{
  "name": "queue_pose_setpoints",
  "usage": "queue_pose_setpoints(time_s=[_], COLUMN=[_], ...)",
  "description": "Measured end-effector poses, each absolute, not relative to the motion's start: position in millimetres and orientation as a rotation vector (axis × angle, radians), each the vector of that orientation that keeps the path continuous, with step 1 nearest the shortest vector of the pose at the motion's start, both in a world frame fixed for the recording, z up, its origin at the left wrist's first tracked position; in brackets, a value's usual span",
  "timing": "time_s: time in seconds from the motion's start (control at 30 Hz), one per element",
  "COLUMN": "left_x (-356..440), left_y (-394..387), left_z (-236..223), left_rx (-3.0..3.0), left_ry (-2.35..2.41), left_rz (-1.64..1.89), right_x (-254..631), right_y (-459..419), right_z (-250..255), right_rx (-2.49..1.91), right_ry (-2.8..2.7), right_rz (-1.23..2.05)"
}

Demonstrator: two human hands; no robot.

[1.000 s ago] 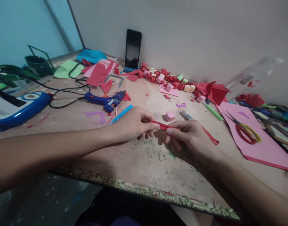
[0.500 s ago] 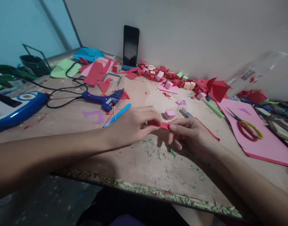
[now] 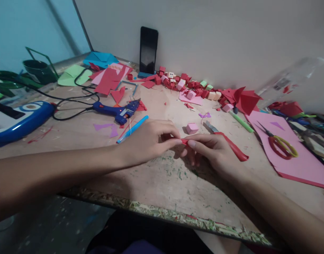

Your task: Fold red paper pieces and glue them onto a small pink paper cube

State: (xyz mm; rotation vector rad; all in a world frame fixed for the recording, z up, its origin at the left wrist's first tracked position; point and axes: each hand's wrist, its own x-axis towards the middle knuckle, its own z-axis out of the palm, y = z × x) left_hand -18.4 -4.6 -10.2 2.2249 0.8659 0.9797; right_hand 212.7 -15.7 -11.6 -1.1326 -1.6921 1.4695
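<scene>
Between my fingertips is a small folded piece of red paper (image 3: 185, 141), mostly covered by them. My left hand (image 3: 155, 139) pinches it from the left, thumb below and fingers above. From the other side my right hand (image 3: 215, 150) pinches it between thumb and forefinger, its other fingers curled underneath. A pink paper cube (image 3: 192, 128) sits on the table just beyond the fingertips. Behind my right hand lies a red-handled tool with a flat grey metal end (image 3: 232, 146). A light blue pen (image 3: 132, 129) rests beyond my left wrist.
A blue hot glue gun (image 3: 117, 111) with a black cable lies left of centre. Scissors (image 3: 282, 146) rest on pink sheets (image 3: 305, 165) at right. Against the wall stand a phone (image 3: 148, 51) and several small paper cubes (image 3: 181, 84). The chipped table edge (image 3: 188, 220) is near me.
My hands have drawn closer together, and less of the red paper shows between them. More of the red-handled tool is visible behind my right hand.
</scene>
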Motion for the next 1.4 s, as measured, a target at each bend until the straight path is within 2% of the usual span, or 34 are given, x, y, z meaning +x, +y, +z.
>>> queue_pose_setpoints(time_s=[0.2, 0.43, 0.77, 1.07, 1.4], left_x=[-16.9, -16.3, -15.9, -17.8, -16.1], left_y=[-6.3, -4.1, -2.6, -1.1, 1.6], left_z=[-9.9, -7.1, -10.6, -12.1, -14.4], left_rx=[2.143, 1.935, 1.896, 2.245, 1.988], left_ry=[0.887, 0.957, 0.911, 0.979, 0.943], left_rz=[1.000, 0.832, 0.831, 0.898, 0.828], right_x=[209.5, 208.3, 208.4, 208.3, 203.8], right_y=[-17.9, -20.4, -17.2, -16.2, -18.1], right_z=[-12.4, -12.5, -10.3, -9.7, -7.9], right_rx=[-1.204, -1.187, -1.222, -1.234, -1.189], right_ry=[-1.831, -1.943, -1.878, -1.696, -1.771], right_rz=[1.212, 1.021, 1.138, 1.410, 1.271])
